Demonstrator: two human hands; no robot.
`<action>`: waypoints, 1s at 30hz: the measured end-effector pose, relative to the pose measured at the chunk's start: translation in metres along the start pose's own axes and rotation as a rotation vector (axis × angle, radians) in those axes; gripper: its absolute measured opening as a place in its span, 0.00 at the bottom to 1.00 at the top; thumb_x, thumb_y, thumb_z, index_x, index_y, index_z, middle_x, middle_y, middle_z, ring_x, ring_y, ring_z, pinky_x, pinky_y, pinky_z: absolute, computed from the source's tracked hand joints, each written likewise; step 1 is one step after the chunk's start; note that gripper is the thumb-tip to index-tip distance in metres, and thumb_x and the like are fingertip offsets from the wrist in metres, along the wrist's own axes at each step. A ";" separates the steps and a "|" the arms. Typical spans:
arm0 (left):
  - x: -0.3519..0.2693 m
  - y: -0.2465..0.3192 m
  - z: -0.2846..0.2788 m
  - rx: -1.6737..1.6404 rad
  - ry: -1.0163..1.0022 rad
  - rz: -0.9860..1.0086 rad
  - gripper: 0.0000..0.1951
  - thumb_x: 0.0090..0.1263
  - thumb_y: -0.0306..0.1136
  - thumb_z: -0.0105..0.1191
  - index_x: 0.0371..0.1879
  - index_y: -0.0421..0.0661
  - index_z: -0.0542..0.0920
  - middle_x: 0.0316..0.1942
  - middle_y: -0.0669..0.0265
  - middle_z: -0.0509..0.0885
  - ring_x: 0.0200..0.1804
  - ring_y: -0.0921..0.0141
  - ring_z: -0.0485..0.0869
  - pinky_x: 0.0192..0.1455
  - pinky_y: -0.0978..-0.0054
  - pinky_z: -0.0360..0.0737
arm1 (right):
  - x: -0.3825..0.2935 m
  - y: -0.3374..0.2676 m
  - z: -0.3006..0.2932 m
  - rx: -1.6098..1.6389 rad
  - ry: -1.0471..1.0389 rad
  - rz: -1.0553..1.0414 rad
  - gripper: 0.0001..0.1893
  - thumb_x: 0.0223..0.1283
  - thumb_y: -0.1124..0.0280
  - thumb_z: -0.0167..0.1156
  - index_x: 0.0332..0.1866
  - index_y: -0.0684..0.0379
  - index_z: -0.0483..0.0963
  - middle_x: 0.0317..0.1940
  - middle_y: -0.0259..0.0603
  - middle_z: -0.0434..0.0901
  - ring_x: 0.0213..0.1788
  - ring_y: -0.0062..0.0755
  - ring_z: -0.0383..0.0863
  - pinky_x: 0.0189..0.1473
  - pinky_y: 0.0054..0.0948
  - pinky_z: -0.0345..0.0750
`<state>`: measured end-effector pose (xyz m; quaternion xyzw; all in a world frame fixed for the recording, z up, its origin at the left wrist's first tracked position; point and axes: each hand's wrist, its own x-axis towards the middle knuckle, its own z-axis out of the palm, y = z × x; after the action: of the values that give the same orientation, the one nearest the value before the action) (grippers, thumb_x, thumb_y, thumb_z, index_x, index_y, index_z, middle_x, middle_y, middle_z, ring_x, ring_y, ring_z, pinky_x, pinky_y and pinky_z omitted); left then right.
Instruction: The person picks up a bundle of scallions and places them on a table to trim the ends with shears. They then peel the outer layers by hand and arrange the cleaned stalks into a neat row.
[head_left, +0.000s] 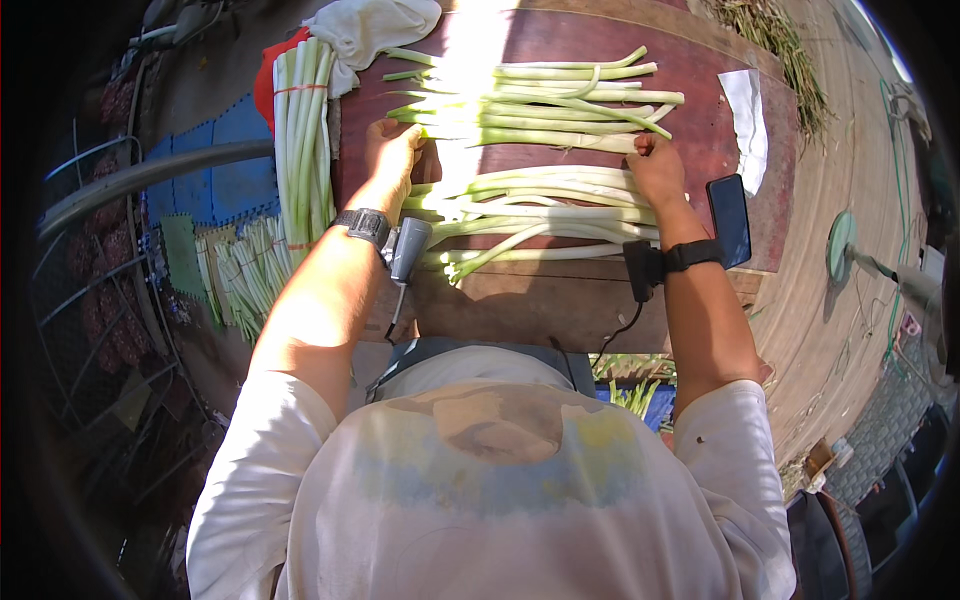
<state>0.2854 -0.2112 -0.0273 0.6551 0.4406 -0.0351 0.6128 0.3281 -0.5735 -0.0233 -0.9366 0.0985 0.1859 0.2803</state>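
A long trimmed green onion stalk (555, 139) lies crosswise in front of me, between my two hands. The fingers of my left hand (391, 159) pinch its green end. At its white root end, my right hand (660, 171) has thumb and fingertips closed on it. Just beyond is a loose row of similar onion stalks (570, 96), some crossing each other. Nearer to me, below both hands, a second group of stalks (555, 187) rests on the dark red board (540, 157). Bright sunlight washes out part of the stalks near the left.
A banded bundle of onions (304, 150) is at the board's left edge, beside a white cloth (375, 30). More bundles (247, 270) lie lower left. To the right are a smartphone (729, 221) and white paper (744, 127). A metal bar (165, 169) extends from the left.
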 end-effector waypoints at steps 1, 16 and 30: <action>0.002 0.000 -0.003 0.000 0.005 0.001 0.28 0.60 0.26 0.63 0.58 0.41 0.65 0.45 0.59 0.80 0.39 0.68 0.82 0.38 0.74 0.80 | 0.000 -0.003 0.000 0.023 0.004 0.007 0.17 0.47 0.67 0.61 0.44 0.60 0.77 0.41 0.47 0.83 0.46 0.46 0.82 0.50 0.38 0.76; 0.005 0.006 -0.013 -0.063 -0.183 -0.266 0.11 0.69 0.27 0.55 0.50 0.47 0.77 0.37 0.66 0.83 0.38 0.75 0.81 0.38 0.79 0.80 | 0.011 0.014 0.015 0.358 0.068 0.044 0.17 0.46 0.68 0.63 0.42 0.65 0.81 0.33 0.46 0.84 0.37 0.37 0.84 0.44 0.31 0.77; -0.055 0.028 -0.032 -0.409 -0.457 -0.244 0.07 0.64 0.27 0.61 0.39 0.44 0.81 0.39 0.66 0.85 0.44 0.73 0.82 0.51 0.77 0.78 | -0.042 0.005 -0.057 1.111 -0.059 0.162 0.11 0.57 0.81 0.62 0.45 0.66 0.77 0.35 0.36 0.81 0.35 0.20 0.77 0.37 0.17 0.71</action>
<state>0.2538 -0.2096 0.0344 0.4360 0.3650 -0.1651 0.8059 0.3052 -0.6061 0.0349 -0.6321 0.2455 0.1531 0.7189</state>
